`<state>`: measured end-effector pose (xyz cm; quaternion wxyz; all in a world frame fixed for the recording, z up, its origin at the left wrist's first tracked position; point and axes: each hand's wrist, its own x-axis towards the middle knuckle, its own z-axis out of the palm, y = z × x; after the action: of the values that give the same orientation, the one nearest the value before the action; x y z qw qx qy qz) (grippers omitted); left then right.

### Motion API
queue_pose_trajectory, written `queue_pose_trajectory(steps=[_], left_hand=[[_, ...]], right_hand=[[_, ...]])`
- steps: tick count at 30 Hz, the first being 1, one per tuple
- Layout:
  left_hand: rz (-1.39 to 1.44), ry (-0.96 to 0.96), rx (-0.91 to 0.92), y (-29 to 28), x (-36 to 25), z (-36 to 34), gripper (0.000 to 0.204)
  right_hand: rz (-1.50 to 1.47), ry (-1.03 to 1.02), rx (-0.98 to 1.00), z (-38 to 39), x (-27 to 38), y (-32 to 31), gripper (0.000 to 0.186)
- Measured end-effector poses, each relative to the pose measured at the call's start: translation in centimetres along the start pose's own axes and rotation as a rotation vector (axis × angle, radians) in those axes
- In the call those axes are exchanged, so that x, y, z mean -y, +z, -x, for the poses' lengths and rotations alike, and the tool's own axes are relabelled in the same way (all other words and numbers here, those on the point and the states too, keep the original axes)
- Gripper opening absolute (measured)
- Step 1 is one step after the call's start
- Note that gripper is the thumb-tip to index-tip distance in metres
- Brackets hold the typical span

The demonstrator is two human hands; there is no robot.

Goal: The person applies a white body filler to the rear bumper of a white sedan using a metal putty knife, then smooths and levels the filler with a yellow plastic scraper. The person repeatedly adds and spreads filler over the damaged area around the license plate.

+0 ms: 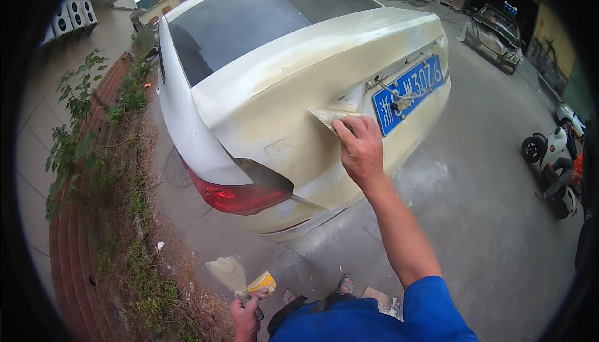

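A thin, pale, putty-smeared spreader is pinched in my right hand, against the tan-patched trunk lid of a white sedan, left of the blue license plate. At lower left, my left hand grips a putty knife with a pale coating on its blade, along with a yellow-edged spreader. The red tail light is left of my right hand. Part of the spreader's face is hidden behind my fingers.
A planted strip and red brick steps run along the left. A damaged dark car stands at upper right near an open doorway. A white scooter with something orange beside it is at the right edge. My feet are below.
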<state>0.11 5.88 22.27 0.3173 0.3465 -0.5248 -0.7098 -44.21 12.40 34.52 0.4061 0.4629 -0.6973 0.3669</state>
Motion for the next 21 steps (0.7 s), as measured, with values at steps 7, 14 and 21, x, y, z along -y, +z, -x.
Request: queue_pose_trajectory(steps=[7, 14, 21], left_hand=[[-0.046, -0.028, -0.087, 1.2, 0.3, 0.3, 0.012], [-0.056, 0.003, -0.078, 2.1, 0.2, 0.1, 0.013], [-0.063, 0.006, -0.038, 2.7, -0.5, 0.1, 0.013]], right_hand=[[-0.03, -0.077, -0.007, 0.8, 0.3, 0.6, 0.04], [0.012, -0.013, 0.012, -0.2, 0.0, 0.2, 0.038], [0.024, 0.028, 0.039, 0.0, -0.1, 0.2, 0.034]])
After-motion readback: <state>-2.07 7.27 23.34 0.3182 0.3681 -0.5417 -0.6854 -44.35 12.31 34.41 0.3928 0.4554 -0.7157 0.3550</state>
